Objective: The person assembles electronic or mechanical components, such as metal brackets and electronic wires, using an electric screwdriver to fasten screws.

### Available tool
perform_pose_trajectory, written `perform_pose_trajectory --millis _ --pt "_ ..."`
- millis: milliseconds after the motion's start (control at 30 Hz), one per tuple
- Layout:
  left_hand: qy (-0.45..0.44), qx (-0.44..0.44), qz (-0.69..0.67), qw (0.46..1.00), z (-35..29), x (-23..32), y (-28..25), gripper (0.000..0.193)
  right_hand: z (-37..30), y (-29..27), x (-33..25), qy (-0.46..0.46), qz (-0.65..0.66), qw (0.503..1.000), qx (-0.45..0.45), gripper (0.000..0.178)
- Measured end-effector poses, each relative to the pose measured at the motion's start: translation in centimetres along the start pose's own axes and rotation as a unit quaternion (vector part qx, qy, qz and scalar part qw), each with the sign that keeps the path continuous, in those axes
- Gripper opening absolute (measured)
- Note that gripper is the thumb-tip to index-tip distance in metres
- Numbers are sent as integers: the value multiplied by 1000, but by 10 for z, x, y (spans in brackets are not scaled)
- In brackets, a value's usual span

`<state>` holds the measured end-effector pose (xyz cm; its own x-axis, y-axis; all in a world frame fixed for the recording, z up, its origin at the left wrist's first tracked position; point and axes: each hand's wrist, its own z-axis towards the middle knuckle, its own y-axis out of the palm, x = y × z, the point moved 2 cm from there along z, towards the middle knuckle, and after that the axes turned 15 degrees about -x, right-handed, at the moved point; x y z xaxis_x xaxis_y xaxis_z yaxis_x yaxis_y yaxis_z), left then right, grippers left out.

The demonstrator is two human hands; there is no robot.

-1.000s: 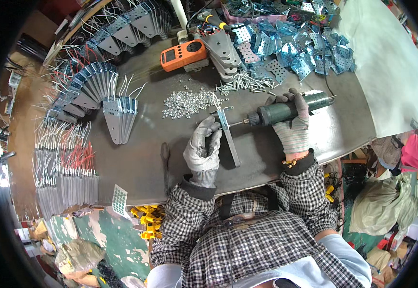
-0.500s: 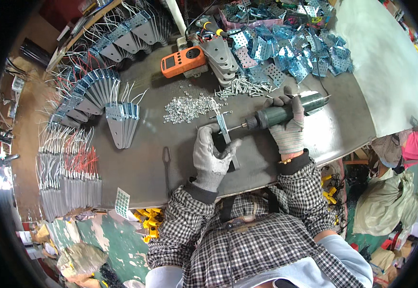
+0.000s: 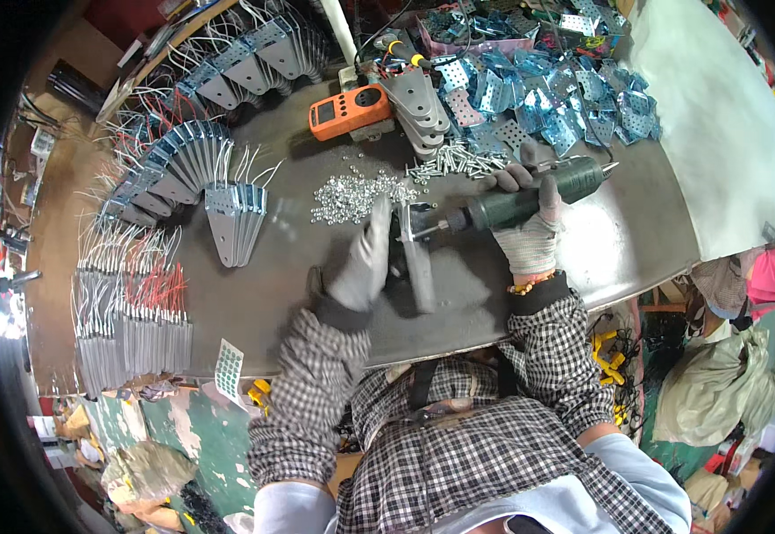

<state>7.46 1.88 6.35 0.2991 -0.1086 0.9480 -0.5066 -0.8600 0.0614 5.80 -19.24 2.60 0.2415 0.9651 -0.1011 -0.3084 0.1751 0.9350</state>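
Observation:
My right hand (image 3: 530, 238), in a grey glove, is closed around a dark green electric screwdriver (image 3: 569, 182). Its bit points left and reaches a grey metal plate part (image 3: 418, 271) that stands on edge near the middle of the bench. A dark block shows partly behind that part. Left of it is my gloved left hand (image 3: 367, 258), blurred, with its fingers stretched out and nothing visible in them. Just beyond its fingertips lies a pile of small shiny nuts (image 3: 352, 198). A heap of screws (image 3: 458, 164) lies beyond the screwdriver.
Blue perforated brackets (image 3: 547, 98) pile up at the back right, beside stacked grey plates (image 3: 416, 111) and an orange meter (image 3: 349, 111). Wired plate assemblies (image 3: 234, 222) fan out on the left, near rows of grey wired tubes (image 3: 156, 345). A white sheet (image 3: 726, 133) covers the right side.
My left hand has let go of the plate part and moved left, its fingers straightening. The plate part has turned slightly; the screwdriver stays at it. The whole view has shifted a little.

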Motion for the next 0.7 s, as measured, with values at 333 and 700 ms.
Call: perform_pose_trajectory --millis 333,700 --pt "117 -72 -322 937 -57 -16 -30 21 -18 16 -27 -34 -33 999 -2 49" --pt "274 33 439 855 -68 -32 10 11 -22 11 -12 -16 -14 999 48 50"
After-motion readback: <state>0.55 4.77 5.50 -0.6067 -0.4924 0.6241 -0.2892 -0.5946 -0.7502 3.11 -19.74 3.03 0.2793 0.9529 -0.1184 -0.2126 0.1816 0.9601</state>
